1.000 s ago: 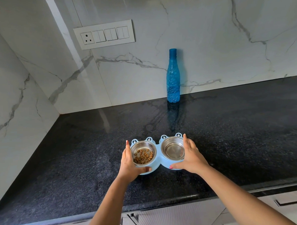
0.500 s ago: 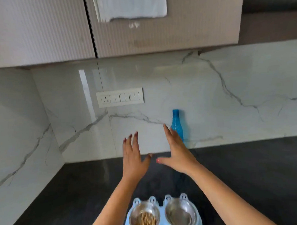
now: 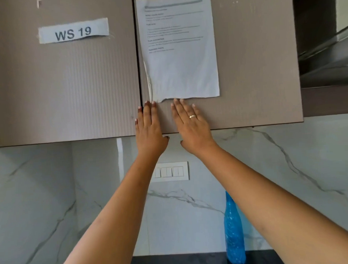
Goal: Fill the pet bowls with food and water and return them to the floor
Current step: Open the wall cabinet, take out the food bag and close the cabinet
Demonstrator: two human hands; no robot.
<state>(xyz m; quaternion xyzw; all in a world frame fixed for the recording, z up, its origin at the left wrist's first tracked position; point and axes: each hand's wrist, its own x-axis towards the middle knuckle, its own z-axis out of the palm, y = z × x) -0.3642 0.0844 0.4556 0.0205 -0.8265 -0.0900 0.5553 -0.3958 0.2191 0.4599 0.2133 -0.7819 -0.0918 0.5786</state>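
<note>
My left hand (image 3: 149, 128) and my right hand (image 3: 190, 125) are raised side by side, palms flat and fingers spread, in front of the lower edge of the right wall cupboard door (image 3: 255, 69). Neither holds anything. A ring shows on my right hand. The blue water bottle (image 3: 234, 232) stands on the dark counter (image 3: 173, 262) against the marble wall, partly behind my right forearm. The double pet bowl is out of view below the frame.
A printed sheet (image 3: 180, 52) is taped to the right door, and a "WS 19" label (image 3: 73, 31) to the left cupboard door (image 3: 65, 86). A white switch panel (image 3: 174, 171) sits on the marble wall. A chimney hood (image 3: 328, 51) is at the upper right.
Both hands let go of the double bowl on the counter and rose to the cupboard doors. The view tilted up, so the bowl dropped out of sight.
</note>
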